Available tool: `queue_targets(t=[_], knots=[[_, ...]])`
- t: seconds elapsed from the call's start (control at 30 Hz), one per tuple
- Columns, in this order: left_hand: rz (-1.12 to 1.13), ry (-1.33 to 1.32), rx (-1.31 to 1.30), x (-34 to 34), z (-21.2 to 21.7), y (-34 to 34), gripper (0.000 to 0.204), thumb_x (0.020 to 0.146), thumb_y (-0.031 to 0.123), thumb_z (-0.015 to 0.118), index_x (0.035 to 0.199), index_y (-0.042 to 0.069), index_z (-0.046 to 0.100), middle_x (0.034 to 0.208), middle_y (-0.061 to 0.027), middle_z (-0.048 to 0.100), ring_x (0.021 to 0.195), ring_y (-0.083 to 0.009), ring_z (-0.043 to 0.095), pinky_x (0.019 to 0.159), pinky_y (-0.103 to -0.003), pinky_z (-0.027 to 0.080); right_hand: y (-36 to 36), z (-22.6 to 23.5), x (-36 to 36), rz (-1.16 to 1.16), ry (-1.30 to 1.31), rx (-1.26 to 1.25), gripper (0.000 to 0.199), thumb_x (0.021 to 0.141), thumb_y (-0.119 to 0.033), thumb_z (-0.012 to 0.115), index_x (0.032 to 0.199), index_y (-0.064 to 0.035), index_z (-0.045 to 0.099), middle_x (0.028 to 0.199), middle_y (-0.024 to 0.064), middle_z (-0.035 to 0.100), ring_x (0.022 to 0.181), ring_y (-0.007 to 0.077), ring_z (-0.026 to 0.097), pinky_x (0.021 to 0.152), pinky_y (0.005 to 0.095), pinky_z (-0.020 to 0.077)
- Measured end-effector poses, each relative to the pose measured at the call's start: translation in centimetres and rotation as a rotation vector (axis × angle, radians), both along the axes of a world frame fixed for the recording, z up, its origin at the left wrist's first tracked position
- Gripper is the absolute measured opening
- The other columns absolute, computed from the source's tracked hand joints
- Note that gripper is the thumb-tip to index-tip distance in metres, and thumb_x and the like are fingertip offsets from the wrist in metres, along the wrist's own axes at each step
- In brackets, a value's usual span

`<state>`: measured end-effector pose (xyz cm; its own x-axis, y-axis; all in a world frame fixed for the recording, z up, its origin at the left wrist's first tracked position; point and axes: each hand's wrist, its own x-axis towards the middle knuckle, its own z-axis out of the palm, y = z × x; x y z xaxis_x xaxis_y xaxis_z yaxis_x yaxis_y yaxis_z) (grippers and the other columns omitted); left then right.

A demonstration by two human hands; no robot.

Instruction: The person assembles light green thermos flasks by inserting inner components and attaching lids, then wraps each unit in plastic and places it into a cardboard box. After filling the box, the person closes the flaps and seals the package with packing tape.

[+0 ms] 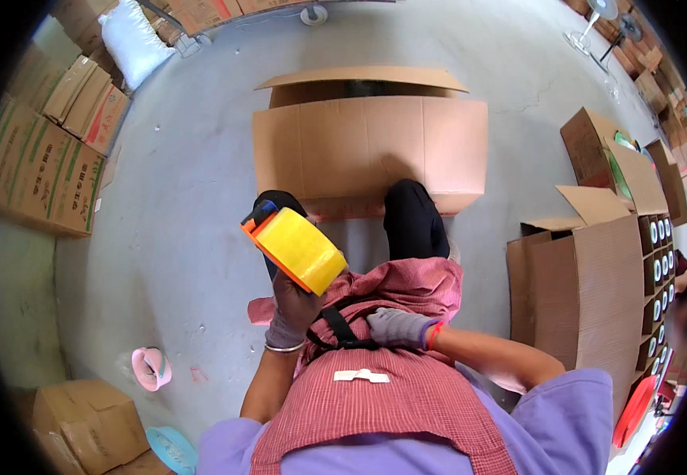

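Head view is looking straight down over a red-checked apron (383,404) worn above a lilac shirt, with both forearms coming up from the lower edge. Nearest, the right hand (397,326), in a grey knit glove with an orange cuff, is resting flat against the apron by a black strap buckle (342,328), fingers lying together and clamped on nothing. Just beside it the left hand (292,310), also in a grey glove and wearing a thin metal bangle, is closing its fingers around the handle of an orange tape dispenser (292,247) loaded with a broad roll of yellow tape, and is holding it raised at a tilt in front of the waist, above the grey concrete floor (177,206). Two black shoes (413,218) are standing a little farther out, their toes touching the near edge of a large flat brown cardboard box (369,146) that is lying on the floor with one flap raised at its far side. To the right, open brown cartons (589,293) are showing rows of round white-ended items. Down at the left, a pink tape dispenser (151,368) is lying near another brown carton, and printed cartons (43,162) are stacking along the far left.
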<state>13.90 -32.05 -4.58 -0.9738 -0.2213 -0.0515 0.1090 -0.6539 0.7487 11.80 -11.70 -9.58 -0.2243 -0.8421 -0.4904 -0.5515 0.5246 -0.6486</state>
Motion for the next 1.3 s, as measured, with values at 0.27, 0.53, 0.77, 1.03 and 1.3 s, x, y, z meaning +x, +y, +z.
queue_targets(t=[0.27,0.53,0.77,1.03,1.3], knots=[[-0.142,-0.032,-0.236,1.7,-2.7,1.0,0.084,0.089,0.057,0.056,0.148,0.006,0.026,0.117,-0.0122,0.059,0.113,-0.028,0.059,0.105,-0.05,0.041,-0.9,0.3,-0.9,-0.047,-0.1,-0.28,0.04,0.091,-0.019,0.051,0.127,-0.0033,0.053,0.125,0.0218,0.055,0.114,0.0386,0.055,0.1,0.0441,0.0426],[-0.286,-0.055,0.617,5.6,-1.4,2.3,0.067,0.096,0.052,0.043,0.143,0.005,0.036,0.133,-0.0154,0.055,0.138,-0.0321,0.038,0.108,-0.07,0.025,0.9,0.3,1.9,-0.356,0.157,-0.359,0.023,0.09,-0.017,0.052,0.104,-0.0007,0.059,0.103,0.0236,0.06,0.095,0.0367,0.058,0.088,0.0433,0.0465],[0.006,-0.134,0.259,6.6,-2.2,3.0,0.071,0.091,0.051,0.054,0.143,0.006,0.037,0.134,-0.0124,0.055,0.135,-0.0306,0.042,0.108,-0.067,0.026,1.5,2.8,2.3,-0.49,0.008,-0.577,0.028,0.091,-0.02,0.052,0.109,0.0012,0.057,0.11,0.0263,0.06,0.104,0.0392,0.059,0.091,0.0434,0.0468],[0.032,0.013,0.584,6.4,-1.0,4.0,0.081,0.087,0.051,0.059,0.147,0.004,0.031,0.124,-0.0081,0.061,0.126,-0.0248,0.051,0.109,-0.056,0.026,-0.6,3.0,1.9,-0.006,-0.019,-0.127,0.032,0.095,-0.017,0.042,0.115,0.0037,0.057,0.119,0.0259,0.059,0.109,0.0367,0.06,0.097,0.0416,0.045],[-0.091,-0.072,0.679,6.6,-0.6,4.2,0.072,0.094,0.052,0.052,0.142,0.001,0.04,0.112,-0.0099,0.064,0.114,-0.0217,0.056,0.101,-0.048,0.042,-3.4,0.4,0.0,-0.445,-0.599,-0.098,0.037,0.1,-0.027,0.039,0.126,-0.0085,0.057,0.122,0.0137,0.06,0.112,0.0247,0.058,0.1,0.0327,0.043]])
